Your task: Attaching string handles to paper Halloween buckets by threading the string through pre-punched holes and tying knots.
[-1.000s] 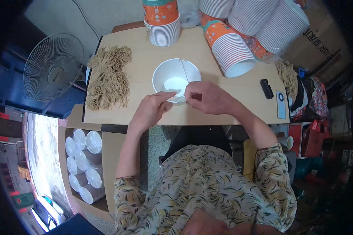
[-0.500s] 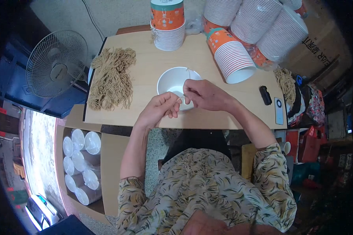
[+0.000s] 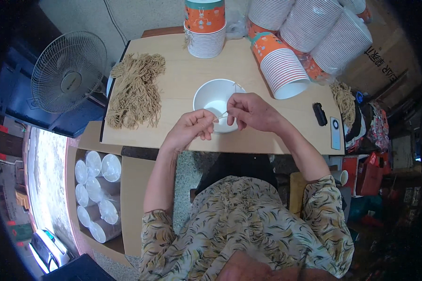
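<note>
Over the white bowl (image 3: 216, 100), the left hand (image 3: 191, 129) and right hand (image 3: 251, 111) each pinched an end of a thin string (image 3: 221, 115), beside a heap of tan strings (image 3: 136, 90).

Brown cardboard box (image 3: 387, 58) far right, dark-printed side

This looks like a small home workshop for piecework rather than a factory floor. A plain wooden table (image 3: 267, 140) fills the upper middle of the frame, loaded with tall stacks of orange-and-white paper cups (image 3: 205, 28), more lying tipped at upper right (image 3: 286, 70). A heap of tan string pieces (image 3: 136, 91) lies at its left end. A standing fan (image 3: 68, 72) sits at upper left, and a cardboard box of finished white cups (image 3: 98, 187) at lower left.
</note>
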Tool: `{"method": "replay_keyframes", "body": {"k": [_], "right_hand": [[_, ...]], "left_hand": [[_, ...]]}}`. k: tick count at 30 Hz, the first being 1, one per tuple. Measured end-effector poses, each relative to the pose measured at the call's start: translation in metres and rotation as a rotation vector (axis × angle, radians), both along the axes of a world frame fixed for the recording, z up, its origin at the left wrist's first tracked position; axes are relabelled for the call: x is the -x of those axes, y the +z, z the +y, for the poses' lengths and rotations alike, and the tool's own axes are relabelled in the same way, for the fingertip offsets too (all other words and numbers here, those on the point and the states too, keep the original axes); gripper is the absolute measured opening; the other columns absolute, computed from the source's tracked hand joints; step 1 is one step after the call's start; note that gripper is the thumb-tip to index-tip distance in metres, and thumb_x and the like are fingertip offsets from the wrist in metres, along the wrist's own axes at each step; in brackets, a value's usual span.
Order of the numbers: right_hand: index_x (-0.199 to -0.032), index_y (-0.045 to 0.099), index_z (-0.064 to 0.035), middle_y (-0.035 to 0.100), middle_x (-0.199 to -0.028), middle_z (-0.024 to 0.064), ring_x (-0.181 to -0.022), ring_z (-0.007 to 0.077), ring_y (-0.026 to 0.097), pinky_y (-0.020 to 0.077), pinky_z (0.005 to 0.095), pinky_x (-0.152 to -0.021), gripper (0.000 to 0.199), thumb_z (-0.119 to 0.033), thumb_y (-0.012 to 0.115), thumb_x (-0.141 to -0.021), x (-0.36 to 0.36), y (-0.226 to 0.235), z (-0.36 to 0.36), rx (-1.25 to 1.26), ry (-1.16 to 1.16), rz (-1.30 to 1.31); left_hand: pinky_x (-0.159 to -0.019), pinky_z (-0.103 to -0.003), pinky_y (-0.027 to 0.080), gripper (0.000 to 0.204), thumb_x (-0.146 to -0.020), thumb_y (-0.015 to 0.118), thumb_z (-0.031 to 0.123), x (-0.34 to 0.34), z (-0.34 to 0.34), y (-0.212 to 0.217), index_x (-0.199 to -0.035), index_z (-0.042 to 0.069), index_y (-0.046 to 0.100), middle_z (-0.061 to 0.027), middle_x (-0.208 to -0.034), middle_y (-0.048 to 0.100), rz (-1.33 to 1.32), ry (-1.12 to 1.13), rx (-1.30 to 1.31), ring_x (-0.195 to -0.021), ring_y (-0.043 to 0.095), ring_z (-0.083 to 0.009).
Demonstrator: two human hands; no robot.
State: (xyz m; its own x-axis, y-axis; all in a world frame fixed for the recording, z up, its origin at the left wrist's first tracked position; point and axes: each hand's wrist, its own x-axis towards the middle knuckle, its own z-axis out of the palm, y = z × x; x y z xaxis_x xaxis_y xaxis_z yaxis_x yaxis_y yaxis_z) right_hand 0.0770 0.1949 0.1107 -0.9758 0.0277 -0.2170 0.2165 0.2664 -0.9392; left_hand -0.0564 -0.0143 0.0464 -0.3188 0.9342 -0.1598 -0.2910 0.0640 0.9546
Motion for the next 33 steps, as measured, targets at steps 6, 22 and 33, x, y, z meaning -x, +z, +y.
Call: {"method": "replay_keyframes", "body": {"k": [6,22,33], "right_hand": [[-0.095,0.055,-0.0033,0.068,-0.081,0.0039,-0.062,0.0063,0.058,0.0491,0.0227,-0.058,0.008,-0.009,0.053,-0.101,0.003,-0.001,-0.004,0.010,0.004,0.003],[-0.097,0.059,-0.0012,0.066,-0.080,0.0018,-0.060,0.0046,0.056,0.0464,0.0205,-0.055,0.009,-0.009,0.057,-0.101,0.007,-0.002,-0.006,0.055,-0.071,0.177],[-0.096,0.061,-0.0013,0.061,-0.082,-0.0028,-0.072,0.0031,0.053,0.0457,0.0209,-0.067,0.008,-0.008,0.066,-0.095,0.006,-0.013,-0.001,-0.074,0.002,0.348]], "left_hand": [[-0.053,-0.019,0.043,0.029,-0.102,0.060,0.030,0.012,0.001,0.013,-0.106,0.004,0.071,0.0045,-0.070,0.056,0.143,-0.025,0.081,-0.058,0.052,-0.0034],[-0.060,-0.017,0.044,0.033,-0.105,0.052,0.031,0.017,0.004,0.019,-0.106,0.003,0.067,0.0019,-0.081,0.063,-0.012,-0.020,0.037,-0.068,0.058,-0.0051],[-0.059,-0.017,0.042,0.027,-0.103,0.058,0.028,0.017,0.000,0.014,-0.107,0.004,0.067,0.0033,-0.079,0.061,-0.043,-0.055,0.012,-0.065,0.055,-0.0036]]}}
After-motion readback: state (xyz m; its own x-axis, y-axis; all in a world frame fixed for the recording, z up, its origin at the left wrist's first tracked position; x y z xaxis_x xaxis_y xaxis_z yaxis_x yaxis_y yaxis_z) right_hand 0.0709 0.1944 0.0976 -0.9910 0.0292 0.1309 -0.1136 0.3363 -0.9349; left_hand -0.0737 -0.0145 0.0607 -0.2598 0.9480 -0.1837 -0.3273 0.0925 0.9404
